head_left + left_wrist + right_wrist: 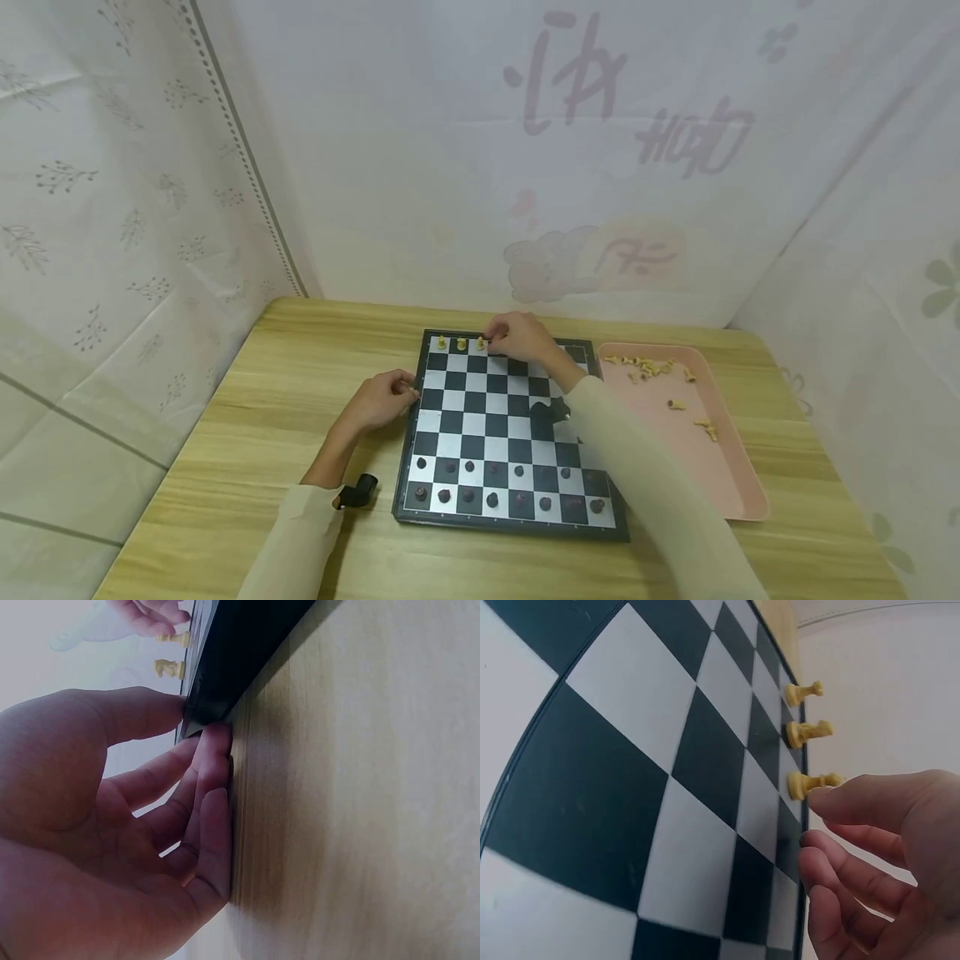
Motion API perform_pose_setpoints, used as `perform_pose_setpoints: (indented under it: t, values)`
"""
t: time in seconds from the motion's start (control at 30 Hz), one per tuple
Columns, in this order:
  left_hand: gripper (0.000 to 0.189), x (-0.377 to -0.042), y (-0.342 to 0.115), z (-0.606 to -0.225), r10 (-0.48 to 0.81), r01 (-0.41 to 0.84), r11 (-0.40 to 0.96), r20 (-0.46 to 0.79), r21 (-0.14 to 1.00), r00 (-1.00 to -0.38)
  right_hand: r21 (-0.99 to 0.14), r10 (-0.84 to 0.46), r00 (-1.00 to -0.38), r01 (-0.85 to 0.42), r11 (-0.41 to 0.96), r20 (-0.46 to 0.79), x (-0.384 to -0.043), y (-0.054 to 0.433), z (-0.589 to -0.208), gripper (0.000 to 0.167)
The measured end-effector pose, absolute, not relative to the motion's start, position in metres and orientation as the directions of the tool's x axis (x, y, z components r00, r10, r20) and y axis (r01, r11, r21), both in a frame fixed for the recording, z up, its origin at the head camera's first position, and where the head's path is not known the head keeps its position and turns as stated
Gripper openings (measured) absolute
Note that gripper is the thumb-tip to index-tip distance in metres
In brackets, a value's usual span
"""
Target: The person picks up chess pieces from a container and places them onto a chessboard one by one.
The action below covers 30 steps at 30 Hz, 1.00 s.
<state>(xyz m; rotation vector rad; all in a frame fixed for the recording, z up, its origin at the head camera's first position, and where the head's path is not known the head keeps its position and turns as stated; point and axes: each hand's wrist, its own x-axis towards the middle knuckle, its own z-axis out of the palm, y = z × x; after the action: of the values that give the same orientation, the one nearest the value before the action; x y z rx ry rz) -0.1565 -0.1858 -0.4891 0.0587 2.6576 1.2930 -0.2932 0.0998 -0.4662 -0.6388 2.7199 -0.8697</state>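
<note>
The right grip (521, 335) is at the far row, its thumb against or just beside the third yellow piece (808, 785); whether it pinches anything, I cannot tell. A careless thumb could tip this piece into its neighbour (808, 733). The left grip (381, 402) holds the edge of the board (497, 379); a pull there might shake every piece. The right sleeve (652, 475) could also brush the dark pieces (492, 500).

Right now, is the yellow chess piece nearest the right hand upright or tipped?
Upright: the right wrist view shows the yellow piece with its wide base on the board, narrow end pointing away.
</note>
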Motion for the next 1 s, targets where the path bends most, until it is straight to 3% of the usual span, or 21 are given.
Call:
perform_pose_setpoints:
  t: [0.3, 0.5, 1.0]
  values:
    - [0.033, -0.158, -0.186, -0.492, 0.113, -0.045, 0.635, -0.151, 0.771, -0.982, -0.635, -0.471, -0.881, -0.335, 0.696, -0.051, -0.286, 0.126, -0.446, 0.031]
    - [0.031, -0.156, -0.187, -0.493, 0.108, -0.055, 0.637, -0.159, 0.769, -0.981, -0.626, -0.465, -0.885, -0.368, 0.687, 0.010, -0.283, 0.149, -0.441, 0.027]
    - [0.031, -0.156, -0.186, -0.495, 0.118, -0.047, 0.636, -0.157, 0.770, -0.981, -0.621, -0.317, -0.947, -0.280, 0.733, 0.053, -0.245, 0.237, -0.430, 0.022]
